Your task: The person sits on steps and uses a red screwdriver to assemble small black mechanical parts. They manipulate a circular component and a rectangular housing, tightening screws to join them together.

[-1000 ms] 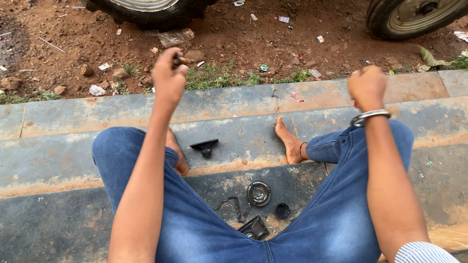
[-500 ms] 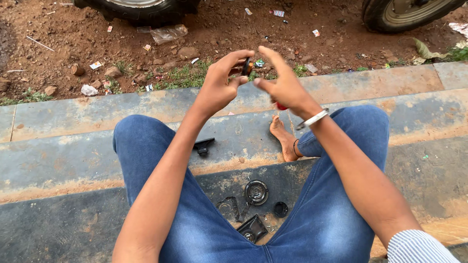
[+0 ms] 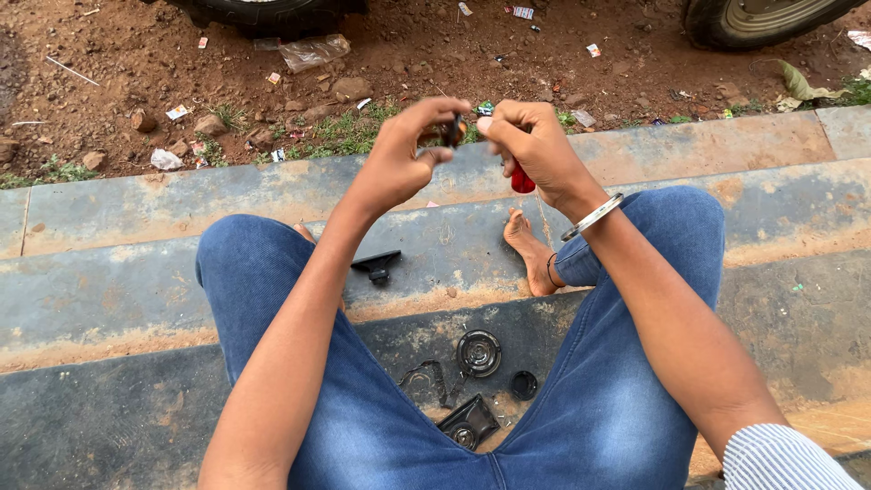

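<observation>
Pinching a small dark part [image 3: 454,132] at upper centre, the left hand [image 3: 404,159] grips it between thumb and fingertips; the right hand [image 3: 535,145] is curled round a red-handled tool [image 3: 523,180] just beside it. Below, on the worn concrete step [image 3: 136,299]: a round ribbed black disc [image 3: 478,352], a small black cap [image 3: 523,385], a rectangular black housing [image 3: 467,423]. A T-shaped black piece [image 3: 377,265] lies higher.

A small dark part [image 3: 453,132] sits pinched between the thumb and fingertips of the left hand [image 3: 399,163], raised in front of the knees. Just beside it, the right hand [image 3: 535,145] grips a tool with a red handle [image 3: 522,180]; the handle pokes out below the closed fist, pointing down.
</observation>
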